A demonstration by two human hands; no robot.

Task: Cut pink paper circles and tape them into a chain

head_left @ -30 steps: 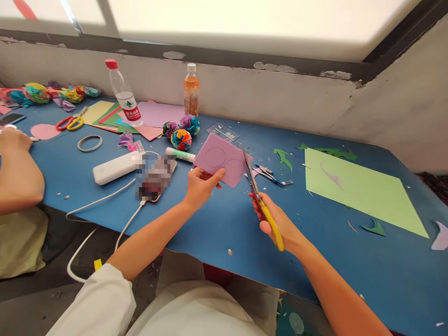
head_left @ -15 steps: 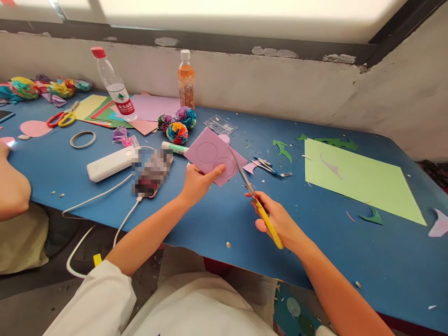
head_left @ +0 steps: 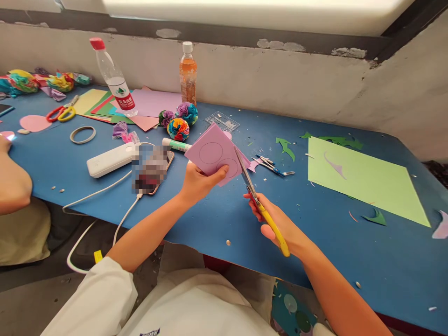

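Between the thumb and fingers of my left hand (head_left: pixel 201 184) is a folded piece of purple paper (head_left: pixel 210 140) with two circles drawn on it. The thumb lies over the lower circle. My right hand (head_left: pixel 276 221) is closed around the yellow handles of a pair of scissors (head_left: pixel 249 184). The blades point up and left, at the right edge of the paper. Just behind the blades lie a purple scrap and a blue compass (head_left: pixel 271 165) on the blue table (head_left: pixel 196 228).
A light green sheet (head_left: pixel 364 182) and green scraps (head_left: pixel 285 148) lie to the right. On the left are a phone (head_left: pixel 154 170), a white power bank (head_left: pixel 110 160), a tape roll (head_left: pixel 83 135) and red-and-yellow scissors (head_left: pixel 63 113). Two bottles (head_left: pixel 188 77) and paper flower balls (head_left: pixel 178 129) stand behind. Another person's arm (head_left: pixel 14 177) rests far left.
The purple paper has tilted and come slightly closer, its layers spreading at the right. The scissors and my right hand have shifted a little right and down. The camera view has moved slightly.
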